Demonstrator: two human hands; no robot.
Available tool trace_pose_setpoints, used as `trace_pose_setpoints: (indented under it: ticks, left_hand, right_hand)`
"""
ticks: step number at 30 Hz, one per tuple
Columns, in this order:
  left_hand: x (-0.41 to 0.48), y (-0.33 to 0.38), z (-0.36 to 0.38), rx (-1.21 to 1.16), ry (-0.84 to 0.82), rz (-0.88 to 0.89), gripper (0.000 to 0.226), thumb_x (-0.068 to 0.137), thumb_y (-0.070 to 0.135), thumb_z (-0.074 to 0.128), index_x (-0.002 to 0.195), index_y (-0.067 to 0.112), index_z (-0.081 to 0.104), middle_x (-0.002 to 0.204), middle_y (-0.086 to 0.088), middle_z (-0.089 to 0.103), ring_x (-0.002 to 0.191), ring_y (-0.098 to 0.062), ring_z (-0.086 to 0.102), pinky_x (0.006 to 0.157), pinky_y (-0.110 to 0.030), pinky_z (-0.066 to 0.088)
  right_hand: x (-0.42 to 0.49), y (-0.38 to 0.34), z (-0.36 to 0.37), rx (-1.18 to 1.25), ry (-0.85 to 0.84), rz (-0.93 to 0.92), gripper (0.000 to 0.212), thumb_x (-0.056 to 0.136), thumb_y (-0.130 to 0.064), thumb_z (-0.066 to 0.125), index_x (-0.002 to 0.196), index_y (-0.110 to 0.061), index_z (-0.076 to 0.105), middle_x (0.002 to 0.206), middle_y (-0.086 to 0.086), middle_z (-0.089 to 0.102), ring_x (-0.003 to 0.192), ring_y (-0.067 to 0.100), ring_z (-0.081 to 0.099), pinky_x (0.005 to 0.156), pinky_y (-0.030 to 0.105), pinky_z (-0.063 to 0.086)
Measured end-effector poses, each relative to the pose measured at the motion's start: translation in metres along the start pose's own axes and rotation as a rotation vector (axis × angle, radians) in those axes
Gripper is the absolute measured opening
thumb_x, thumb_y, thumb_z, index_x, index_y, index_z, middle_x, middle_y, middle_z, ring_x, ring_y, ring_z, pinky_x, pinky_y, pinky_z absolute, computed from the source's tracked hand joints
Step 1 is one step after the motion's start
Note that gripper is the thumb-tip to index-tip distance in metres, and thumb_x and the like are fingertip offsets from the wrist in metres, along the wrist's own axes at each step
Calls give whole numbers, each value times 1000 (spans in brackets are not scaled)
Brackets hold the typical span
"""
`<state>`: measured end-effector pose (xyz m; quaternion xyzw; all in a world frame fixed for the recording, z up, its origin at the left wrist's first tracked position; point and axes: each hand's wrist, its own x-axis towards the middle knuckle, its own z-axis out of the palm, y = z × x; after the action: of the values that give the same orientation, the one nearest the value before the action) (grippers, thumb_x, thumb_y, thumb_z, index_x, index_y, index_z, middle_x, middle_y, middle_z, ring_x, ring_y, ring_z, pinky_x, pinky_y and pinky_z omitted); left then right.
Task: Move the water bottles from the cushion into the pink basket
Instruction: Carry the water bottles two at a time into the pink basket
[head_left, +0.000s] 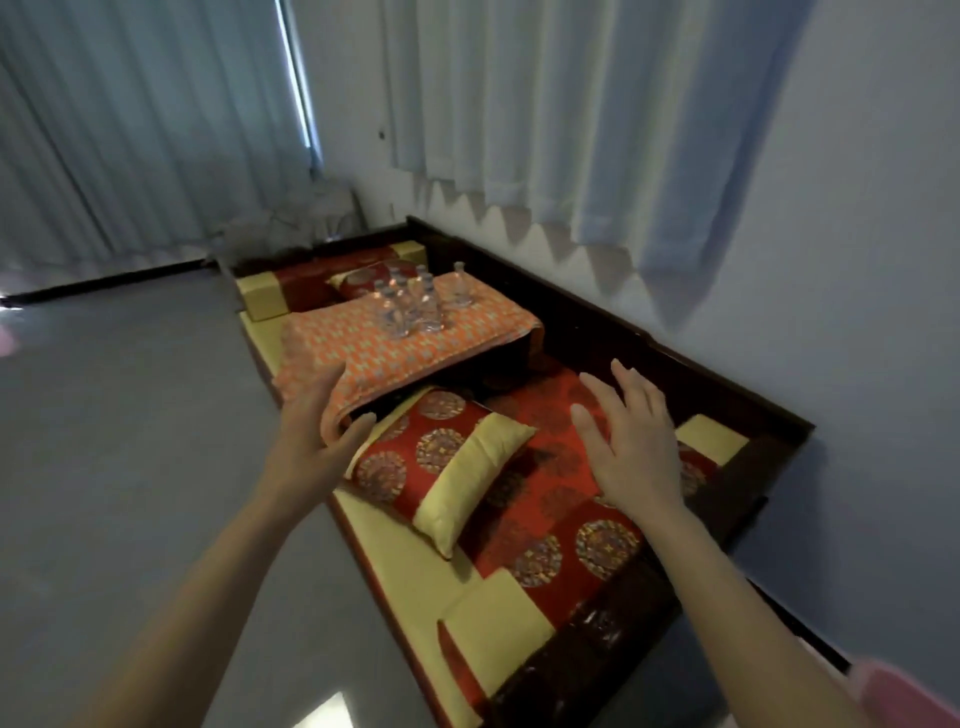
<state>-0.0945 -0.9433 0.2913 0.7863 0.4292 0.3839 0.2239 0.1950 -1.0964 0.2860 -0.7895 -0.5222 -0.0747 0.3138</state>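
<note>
Several clear water bottles (410, 304) stand upright in a cluster on an orange patterned cloth (415, 345) that covers a raised surface on a low bench. One more bottle (460, 286) stands apart to their right. My left hand (317, 436) is open, its thumb at the cloth's near corner. My right hand (626, 441) hovers open, fingers spread, over the red cushion (550, 499). Both hands are well short of the bottles. A pink basket is not clearly in view.
A red and yellow pillow (447, 462) lies between my hands. The dark wooden bench frame (727, 410) runs along the blue wall. Curtains (545, 104) hang behind. Grey floor (130, 415) spreads left. A pink blur (904, 691) shows at the bottom right corner.
</note>
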Motion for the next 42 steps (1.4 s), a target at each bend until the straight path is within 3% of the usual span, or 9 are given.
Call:
trace_pose_setpoints:
  ticks: [4, 11, 23, 29, 35, 42]
  left_hand:
    - [12, -53, -62, 86, 65, -45, 67, 85, 30, 67, 144, 21, 36, 146, -5, 44, 132, -18, 40, 101, -30, 31]
    - [44, -121, -111, 158, 144, -105, 65, 86, 31, 65, 144, 18, 38, 144, -7, 46, 129, -19, 42, 97, -28, 30]
    - [192, -237, -129, 170, 142, -163, 63, 89, 26, 64, 144, 16, 36, 146, -5, 44, 132, -17, 40, 98, -24, 28]
    - [248, -321, -145, 218, 58, -278, 63, 84, 24, 70, 139, 7, 43, 143, -11, 48, 132, -24, 43, 107, -36, 33]
    - [315, -417, -165, 242, 15, -383, 73, 75, 28, 79, 137, 8, 45, 140, -12, 49, 131, -27, 43, 107, -37, 33]
    - [443, -517, -157, 233, -143, -281, 85, 67, 32, 85, 138, 10, 45, 140, -10, 50, 128, -25, 46, 104, -36, 35]
  right_hand:
    - [28, -84, 49, 42, -67, -89, 52, 96, -57, 29, 142, -33, 40, 156, 3, 29, 145, 22, 16, 116, 52, 21]
    - [78, -175, 124, 168, -179, -174, 51, 96, -52, 38, 143, -33, 38, 155, -3, 29, 145, 17, 14, 117, 46, 20]
    - [211, -225, 271, 206, -255, -150, 54, 94, -49, 46, 143, -30, 36, 152, -4, 32, 143, 19, 19, 112, 44, 25]
    - [286, -250, 342, 147, -323, -146, 55, 90, -39, 56, 141, -24, 41, 145, 1, 42, 136, 24, 30, 109, 46, 30]
    - [349, -266, 409, 116, -337, -89, 57, 87, -38, 61, 139, -24, 43, 142, 4, 44, 134, 28, 33, 107, 47, 33]
    - [417, -280, 487, 84, -236, 79, 54, 79, -24, 73, 130, -23, 53, 127, 7, 55, 122, 36, 44, 99, 45, 35]
